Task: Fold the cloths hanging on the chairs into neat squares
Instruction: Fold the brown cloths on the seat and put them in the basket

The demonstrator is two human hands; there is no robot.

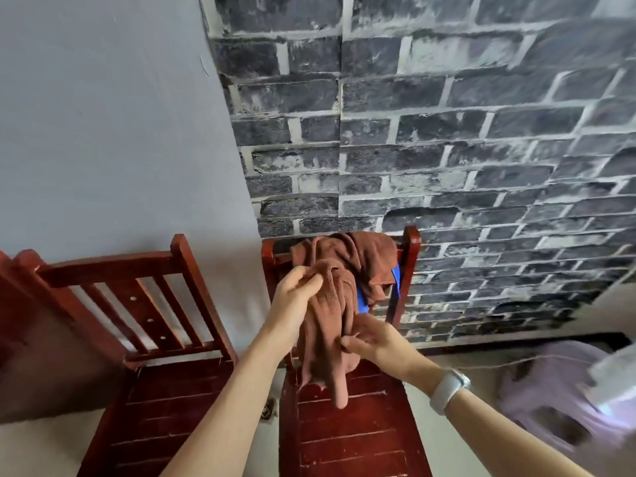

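Head view: looking down and forward at two red-brown wooden chairs set against a wall.
Left hand [294, 297]: raised over the right-hand chair, fingers curled and pinching the upper edge of a brown cloth [327, 325].
Right hand [373, 342]: lower down and just to the right, thumb and fingers pinching a fold of the same brown cloth at its right edge; a pale wristband [447, 390] sits on this wrist.
Brown cloth: bunched and unfolded, hanging between the two hands above the seat of the right-hand chair [351, 435]; its lowest tip dangles near the seat slats.
Second brown cloth [364, 256]: draped crumpled over the top rail of the right-hand chair's backrest, behind the held cloth.
Blue cloth [395, 280]: partly visible under the second brown cloth on the same backrest.
Left-hand chair [155, 339]: slatted back and seat, standing just beside the other chair.
Wall: plain grey behind the left-hand chair [103, 132]; dark brick-pattern covering [447, 132] behind the right-hand chair.
Purple plastic chair [557, 397]: at lower right, blurred.
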